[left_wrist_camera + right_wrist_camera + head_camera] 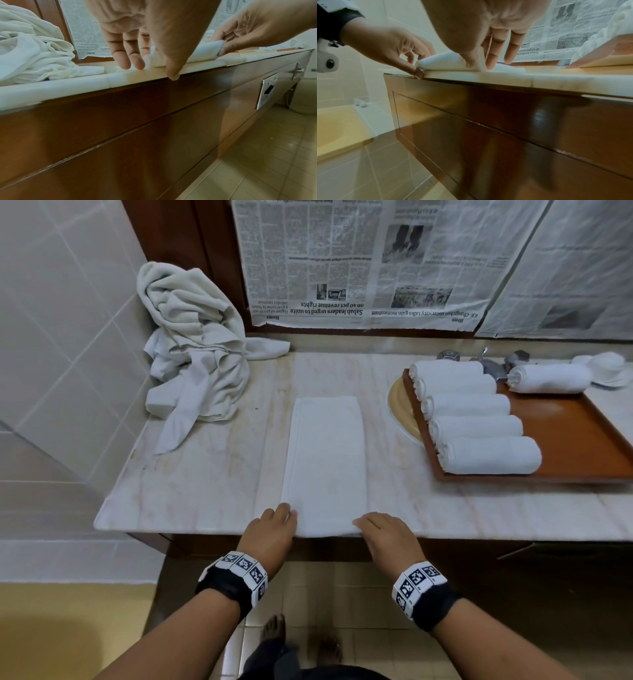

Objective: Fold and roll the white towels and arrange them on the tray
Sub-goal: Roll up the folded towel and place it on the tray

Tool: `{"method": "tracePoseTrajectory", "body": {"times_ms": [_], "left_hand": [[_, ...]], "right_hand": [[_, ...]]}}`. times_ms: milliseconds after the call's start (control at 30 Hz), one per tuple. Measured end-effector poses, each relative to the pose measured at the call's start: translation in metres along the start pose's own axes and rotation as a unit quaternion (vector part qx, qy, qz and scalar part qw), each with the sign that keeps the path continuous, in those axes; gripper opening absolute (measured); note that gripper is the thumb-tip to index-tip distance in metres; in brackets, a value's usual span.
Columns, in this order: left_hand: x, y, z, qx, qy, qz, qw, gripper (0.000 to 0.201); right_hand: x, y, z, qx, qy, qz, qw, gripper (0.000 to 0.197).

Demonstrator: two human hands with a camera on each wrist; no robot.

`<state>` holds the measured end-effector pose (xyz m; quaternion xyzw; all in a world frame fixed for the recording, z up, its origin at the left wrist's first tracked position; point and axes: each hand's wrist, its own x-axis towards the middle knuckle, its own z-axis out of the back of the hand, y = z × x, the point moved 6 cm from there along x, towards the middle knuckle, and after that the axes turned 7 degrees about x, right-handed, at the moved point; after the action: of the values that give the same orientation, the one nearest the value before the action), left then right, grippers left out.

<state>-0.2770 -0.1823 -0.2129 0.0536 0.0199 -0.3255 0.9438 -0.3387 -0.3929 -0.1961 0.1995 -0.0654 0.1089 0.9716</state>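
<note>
The fingers (489, 63) of the right hand (390, 537) pinch the near right corner of the folded towel (325, 460), thumb under the lifted hem and the other digits resting on top of the cloth. The fingers (126, 59) of the left hand (270, 534) hold the near left corner of the same towel: the right wrist view shows the thumb pressed at the worktop's (212, 474) lip and the curled digits over the raised edge, which has begun to curl into a small roll. Both wrists carry black straps with checkered marker blocks.

The folded towel lies as a long narrow strip on the worktop, its near end at the front edge between the two hands, its far end pointing toward the newspaper (342, 261) taped to the wall. Left of the folded towel, well apart, a heap of crumpled towels (195, 344) leans into the tiled corner. Right of the folded towel sits the brown tray (589, 433), resting partly over a pale yellow basin (400, 409). Five rolled towels (476, 419) lie side by side in a row along the tray's left side, touching each other, and a sixth roll (548, 378) lies across the tray's far end. Beyond that roll, taps (483, 361) and a small white cloth (606, 368) are visible. Below the folded towel, the cabinet front (120, 128) is dark wood.
</note>
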Motion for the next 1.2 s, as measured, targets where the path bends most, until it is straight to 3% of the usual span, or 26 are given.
{"method": "tracePoseTrajectory", "body": {"times_ms": [133, 233, 333, 433, 533, 633, 700, 800, 867, 967, 1033, 1200], "left_hand": [[-0.001, 0.0, 0.007, -0.064, -0.03, 0.007, 0.997, 0.036], [-0.002, 0.001, 0.01, -0.118, -0.06, 0.002, 0.991, 0.024], [-0.006, 0.006, 0.003, -0.145, -0.068, 0.004, 0.987, 0.038], [-0.002, 0.011, -0.001, -0.211, -0.044, 0.031, 0.976, 0.057], [0.009, 0.017, 0.002, -0.269, -0.012, 0.073, 0.96, 0.046], [0.019, 0.021, 0.002, -0.276, -0.003, 0.115, 0.954, 0.046], [0.02, 0.022, 0.001, -0.3, -0.01, 0.149, 0.942, 0.051], [0.019, 0.025, -0.001, -0.338, -0.017, 0.207, 0.918, 0.028], [0.017, 0.025, -0.001, -0.353, -0.027, 0.217, 0.91, 0.014], [0.016, 0.023, 0.002, -0.371, -0.047, 0.208, 0.904, 0.011], [0.016, 0.022, 0.004, -0.361, -0.061, 0.197, 0.909, 0.012], [0.018, 0.012, 0.006, -0.233, -0.089, 0.117, 0.961, 0.009]], "right_hand": [[0.001, -0.008, 0.002, 0.04, 0.011, -0.003, 0.999, 0.022], [0.008, -0.015, 0.002, 0.065, 0.026, -0.04, 0.997, 0.012], [0.016, -0.018, 0.004, 0.099, 0.091, -0.108, 0.985, 0.024], [0.021, -0.023, 0.012, 0.176, 0.083, -0.195, 0.961, 0.01], [0.026, -0.028, 0.013, 0.199, 0.06, -0.262, 0.943, 0.01], [0.031, -0.023, 0.012, 0.138, 0.048, -0.235, 0.961, 0.005], [0.031, -0.014, 0.01, 0.108, 0.046, -0.176, 0.977, 0.008], [0.021, 0.0, 0.003, 0.073, 0.05, -0.067, 0.994, 0.019], [0.012, 0.002, 0.003, 0.069, 0.046, -0.04, 0.996, 0.023], [0.006, 0.0, 0.002, 0.051, 0.064, -0.024, 0.996, 0.034], [0.009, -0.002, 0.002, 0.035, 0.066, -0.015, 0.997, 0.035], [0.015, -0.005, 0.006, 0.035, 0.043, -0.002, 0.998, 0.036]]}}
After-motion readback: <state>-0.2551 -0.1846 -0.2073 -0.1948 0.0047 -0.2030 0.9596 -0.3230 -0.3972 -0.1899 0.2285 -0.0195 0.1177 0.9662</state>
